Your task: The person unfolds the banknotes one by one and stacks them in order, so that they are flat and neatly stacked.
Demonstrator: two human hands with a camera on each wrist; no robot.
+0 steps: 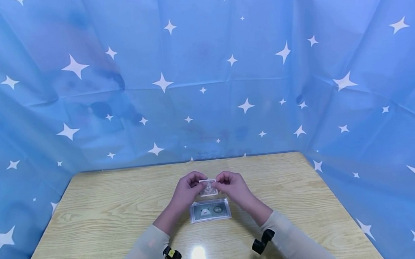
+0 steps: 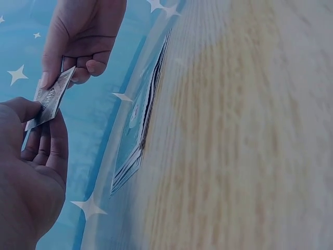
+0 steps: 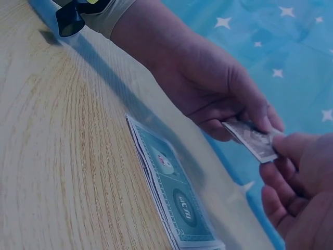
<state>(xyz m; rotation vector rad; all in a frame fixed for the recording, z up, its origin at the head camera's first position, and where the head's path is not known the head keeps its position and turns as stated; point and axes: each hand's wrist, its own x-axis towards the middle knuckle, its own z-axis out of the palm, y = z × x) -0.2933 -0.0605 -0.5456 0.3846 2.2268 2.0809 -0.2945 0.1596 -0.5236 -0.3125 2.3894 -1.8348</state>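
A small brownish piece of printed paper point(image 1: 208, 189), like a folded banknote, is held above the table between both hands. My left hand point(image 1: 189, 188) pinches its left side between thumb and fingers. On the opposite side, my right hand point(image 1: 232, 185) grips it the same way, the thumb on top in the right wrist view. Just nearer to me lies a stack of green play banknotes point(image 1: 211, 215), flat on the table. A white cartoon figure and a dark oval mark show on its top note point(image 3: 174, 182). The paper's underside is hidden in the head view.
The pale wooden table point(image 1: 118, 209) reaches back to a blue curtain point(image 1: 205, 105) with white stars, which also hangs along both sides. A black wrist device point(image 1: 172, 256) sits on the left sleeve and another point(image 1: 263, 241) on the right.
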